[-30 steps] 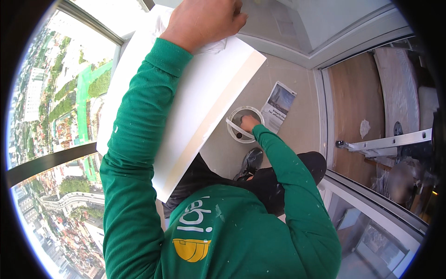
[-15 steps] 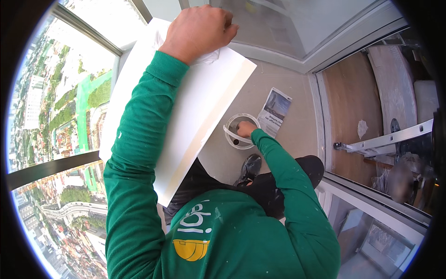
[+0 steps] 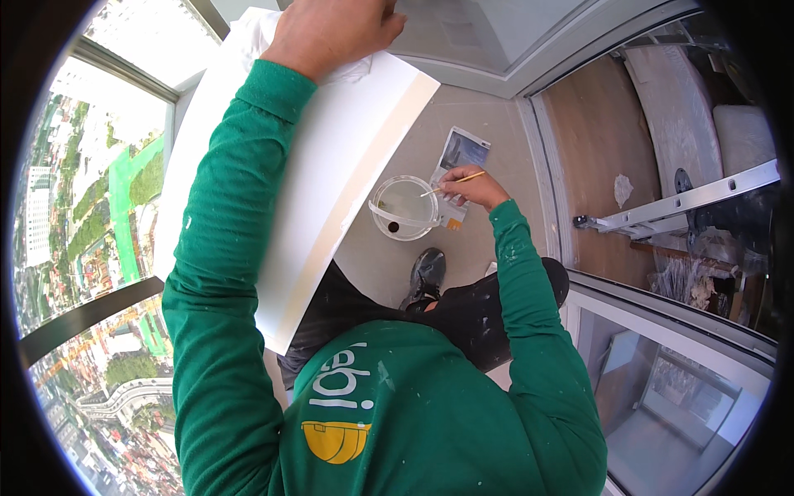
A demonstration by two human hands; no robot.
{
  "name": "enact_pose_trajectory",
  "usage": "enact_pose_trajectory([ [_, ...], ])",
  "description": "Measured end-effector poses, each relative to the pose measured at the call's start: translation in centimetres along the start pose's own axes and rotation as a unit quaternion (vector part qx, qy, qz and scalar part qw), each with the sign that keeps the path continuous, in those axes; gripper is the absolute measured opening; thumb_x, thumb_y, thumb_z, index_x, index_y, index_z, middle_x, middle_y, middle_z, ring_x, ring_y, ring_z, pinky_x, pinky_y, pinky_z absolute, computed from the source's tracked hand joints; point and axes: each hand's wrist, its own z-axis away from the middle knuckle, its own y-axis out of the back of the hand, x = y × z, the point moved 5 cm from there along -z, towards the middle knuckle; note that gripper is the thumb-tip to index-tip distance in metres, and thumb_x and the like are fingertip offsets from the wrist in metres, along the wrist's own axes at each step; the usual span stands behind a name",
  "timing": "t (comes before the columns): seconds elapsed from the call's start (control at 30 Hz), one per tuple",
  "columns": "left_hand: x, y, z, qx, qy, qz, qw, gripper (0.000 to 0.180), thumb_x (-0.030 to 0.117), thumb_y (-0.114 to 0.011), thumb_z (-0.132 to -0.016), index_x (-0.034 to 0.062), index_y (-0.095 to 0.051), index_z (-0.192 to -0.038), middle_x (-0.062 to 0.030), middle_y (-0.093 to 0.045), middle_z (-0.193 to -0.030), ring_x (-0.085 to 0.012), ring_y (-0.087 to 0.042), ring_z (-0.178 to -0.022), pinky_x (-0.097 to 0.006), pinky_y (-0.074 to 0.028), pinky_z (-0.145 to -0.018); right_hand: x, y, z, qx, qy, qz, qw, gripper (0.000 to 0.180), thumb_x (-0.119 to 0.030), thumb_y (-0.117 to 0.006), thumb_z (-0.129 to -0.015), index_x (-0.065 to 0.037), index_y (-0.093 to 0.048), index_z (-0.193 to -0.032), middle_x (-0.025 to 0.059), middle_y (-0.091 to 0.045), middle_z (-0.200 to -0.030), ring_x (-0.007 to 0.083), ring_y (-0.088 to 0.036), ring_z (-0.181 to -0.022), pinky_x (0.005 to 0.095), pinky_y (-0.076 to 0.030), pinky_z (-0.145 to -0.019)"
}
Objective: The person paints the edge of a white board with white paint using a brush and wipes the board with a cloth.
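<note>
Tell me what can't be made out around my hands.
In the head view:
Part of the bare left hand, cut off by the top edge.
Part of the flat white panel, covered by that hand and the green left sleeve.
The tip of the slim tan stick, too small to identify.
Part of the printed paper leaflet, behind the bare right hand.

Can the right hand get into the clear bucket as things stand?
Likely yes: the right hand, holding a thin stick, is just beside the clear bucket; only the handle crosses its open top.

Thin stick, round tub.
Right hand pinches stick, tip over tub; left hand against crumpled sheeting, white panel beneath.
</note>
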Motion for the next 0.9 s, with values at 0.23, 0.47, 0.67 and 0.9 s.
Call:
enact_pose_trajectory([
  [0.23,0.7,-0.2,-0.6,0.001,-0.014,-0.007,1.0,0.029,0.03,-0.067,-0.089,0.004,-0.077,-0.081,-0.0215,-0.072,-0.075,-0.0421,-0.07,-0.072,-0.051,-0.058,-0.072,3.4,-1.7,-0.8,0.029,0.021,0.081,0.996,0.024,-0.017,-0.075,-0.087,-0.006,-0.08,-0.107,0.0047,-0.076,-0.09,0.0125,-0.069,-0.075,0.0285,-0.057,-0.063],
  [0.47,1.6,-0.3,-0.6,-0.008,-0.01,0.018,1.0,0.029,0.03,-0.067,-0.089,0.0034,-0.077,-0.082,-0.0213,-0.072,-0.077,-0.0419,-0.071,-0.074,-0.051,-0.058,-0.072,3.9,-1.5,0.1,0.065,0.021,0.14,0.988,0.027,-0.017,-0.072,-0.081,-0.006,-0.081,-0.104,0.011,-0.078,-0.094,0.0208,-0.073,-0.082,0.033,-0.057,-0.079],
  [0.67,1.8,-0.5,-1.1,-0.029,0.003,0.0,1.0,0.031,0.031,-0.067,-0.09,0.0032,-0.077,-0.083,-0.0217,-0.073,-0.08,-0.0419,-0.071,-0.077,-0.051,-0.058,-0.074,3.0,-1.7,0.3,0.076,0.093,0.153,0.981,0.027,-0.018,-0.073,-0.08,-0.004,-0.08,-0.103,0.0143,-0.078,-0.093,0.0242,-0.075,-0.087,0.0353,-0.058,-0.084],
  [0.9,1.2,-2.8,-1.5,-0.026,-0.018,-0.077,0.997,0.029,0.036,-0.067,-0.098,0.0112,-0.082,-0.098,-0.0099,-0.076,-0.075,-0.0265,-0.074,-0.067,-0.036,-0.063,-0.075,4.3,-0.9,0.1,0.142,0.056,0.205,0.967,0.023,-0.021,-0.075,-0.077,-0.005,-0.077,-0.093,0.0155,-0.077,-0.092,0.0281,-0.074,-0.086,0.0386,-0.058,-0.082],
])
